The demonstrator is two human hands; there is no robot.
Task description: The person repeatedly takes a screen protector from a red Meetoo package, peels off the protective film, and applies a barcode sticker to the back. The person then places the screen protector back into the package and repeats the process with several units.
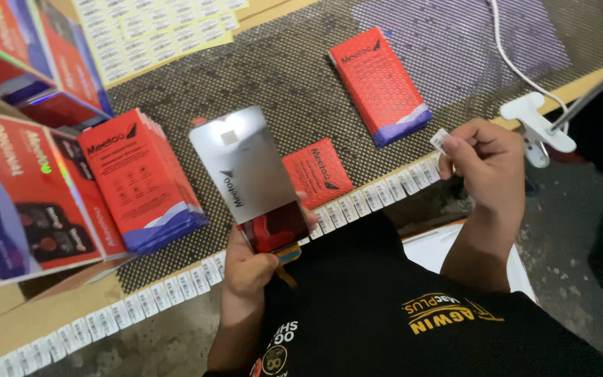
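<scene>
1. The silver panel (246, 164) is the landmark. It is a flat, glossy rectangle held tilted above the edge of the dark woven mat (301, 77), with a dark red panel stacked under its near end.
2. The left hand (249, 262) clamps the near end of the silver panel, thumb on top and fingers beneath. The grip covers only a short edge, so the far end hangs unsupported. Risk: the panel pivots or slides out and strikes the mat.
3. The right hand (483, 164), well to the right of the silver panel, pinches a small white sticker (440, 139) between thumb and forefinger. Risk: the sticker curls onto a fingertip or lands crooked, because the pinch hides most of it.
4. Whether the sticker's adhesive side faces up or down cannot be told at this size.
5. The strip of white labels (357, 202) runs along the mat edge just behind and beside the silver panel. Risk: a low sweep of the panel lifts or scuffs them.
6. The small red card (317, 172) lies just to the right of the silver panel. The stack of red boxes (144, 178) stands just to its left. Risk: an outward swing knocks the stack.
7. The single red box (380, 84) lies beyond the panel, apart from both hands.
</scene>
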